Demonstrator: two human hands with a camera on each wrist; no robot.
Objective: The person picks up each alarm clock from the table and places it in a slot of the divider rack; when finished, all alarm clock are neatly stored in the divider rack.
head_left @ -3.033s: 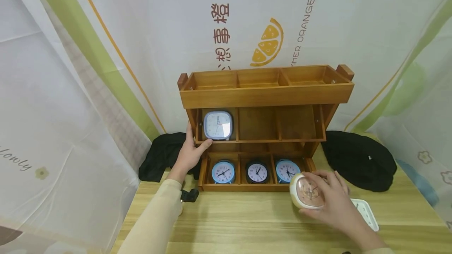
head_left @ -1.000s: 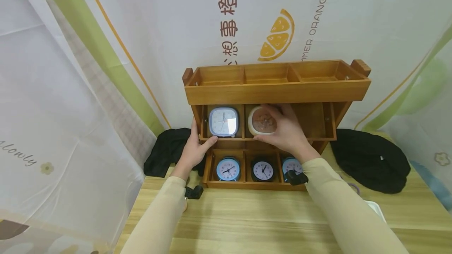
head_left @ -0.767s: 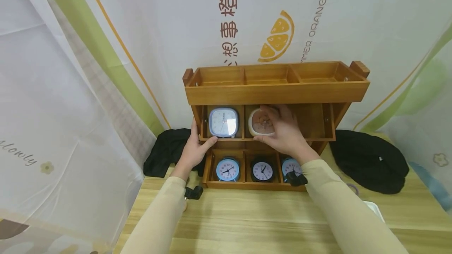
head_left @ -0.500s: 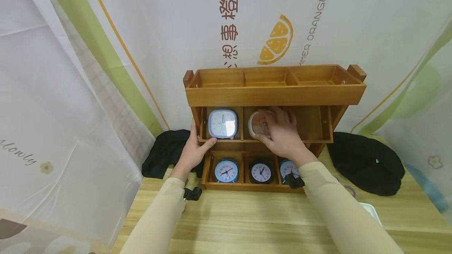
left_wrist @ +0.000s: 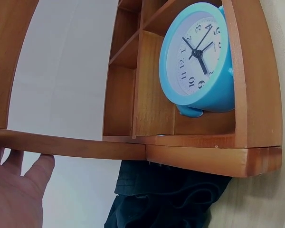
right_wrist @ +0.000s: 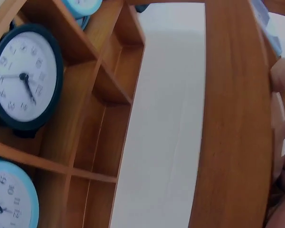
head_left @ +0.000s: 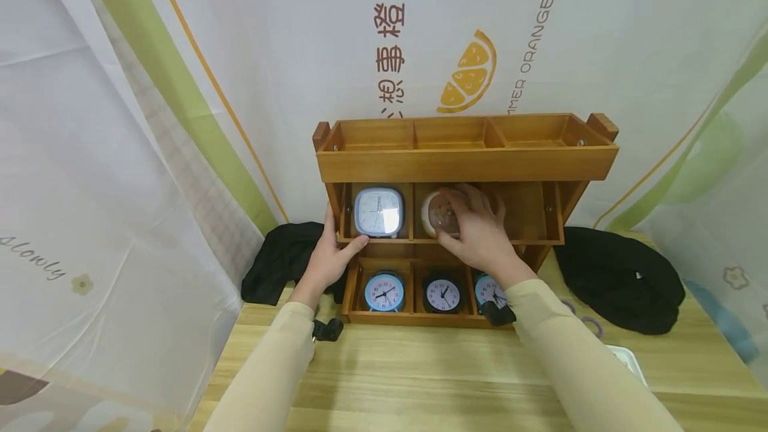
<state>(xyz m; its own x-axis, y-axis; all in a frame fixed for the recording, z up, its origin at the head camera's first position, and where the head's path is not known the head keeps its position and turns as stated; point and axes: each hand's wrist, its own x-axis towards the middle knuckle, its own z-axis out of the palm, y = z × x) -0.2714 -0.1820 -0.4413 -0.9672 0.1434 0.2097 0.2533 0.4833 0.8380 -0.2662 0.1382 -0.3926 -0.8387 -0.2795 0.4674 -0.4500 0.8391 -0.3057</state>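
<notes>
Wooden and honey-brown, the 3-tier shelf rack [head_left: 462, 162] stands at the back of our pale wood-grain table [head_left: 420, 379]. Just left of our left hand lies a crumpled black cloth [head_left: 279, 262]. Our left hand [head_left: 327, 262] braces the rack's left upright, fingers straight behind the side board and the thumb lying along the front edge of the middle shelf; it grips nothing, and the left wrist view shows the same relaxed fingers against the board.

Right above that thumb sits a square pale-blue alarm clock with a white face [head_left: 379, 211], upright in the left compartment of the middle tier. Below the thumb, in the bottom tier, we see a round light-blue alarm clock [head_left: 384, 291], then a round black alarm clock with a white face [head_left: 442, 293].

Our right hand [head_left: 477, 232] reaches into the middle compartment of the middle tier, fingers curled over the front and top of a rounded cream alarm clock with a pinkish face [head_left: 437, 215], holding it as it stands on the shelf. Under this wrist, 1 more round light-blue clock [head_left: 487, 289] shows partly. Well to the right of the hand rests a second black cloth bundle [head_left: 621, 279], and a white tray corner [head_left: 627, 360] peeks out beside our sleeve.
</notes>
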